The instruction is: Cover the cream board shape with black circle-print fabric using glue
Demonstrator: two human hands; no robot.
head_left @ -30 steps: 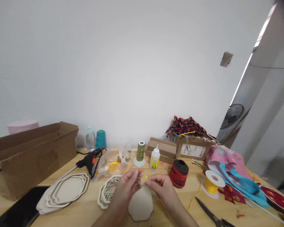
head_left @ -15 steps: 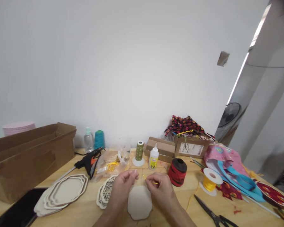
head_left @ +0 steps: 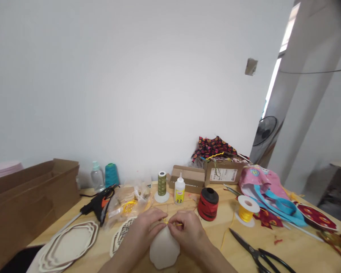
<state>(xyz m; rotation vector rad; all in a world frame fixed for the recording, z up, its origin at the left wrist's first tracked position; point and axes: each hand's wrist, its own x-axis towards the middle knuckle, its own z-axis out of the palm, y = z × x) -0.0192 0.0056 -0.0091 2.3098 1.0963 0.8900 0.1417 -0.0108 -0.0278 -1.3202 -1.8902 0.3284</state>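
Observation:
At the top edge of a pale scallop-edged plaque [head_left: 165,251], my left hand [head_left: 146,226] and my right hand [head_left: 189,229] are close together. Both are closed in a pinch on a thin yellow cord [head_left: 178,224], which shows as a short stretch between and beside the fingertips. The fingers hide the plaque's top edge, so I cannot tell whether the cord passes through it. Partly behind my left forearm are cut-out lattice pieces [head_left: 118,237]. Right of my right hand stands a red spool [head_left: 208,206].
Black scissors [head_left: 254,252] lie at right, near a yellow cord spool [head_left: 246,215]. A glue bottle [head_left: 180,191] and green thread spool [head_left: 161,185] stand behind my hands. At left are stacked pale frames [head_left: 71,242], a glue gun [head_left: 98,204] and a long cardboard box [head_left: 31,204].
My hands have come together at the plaque's top edge, my left hand now pinching the cord too. The plaque looks more tilted. The view has turned slightly right.

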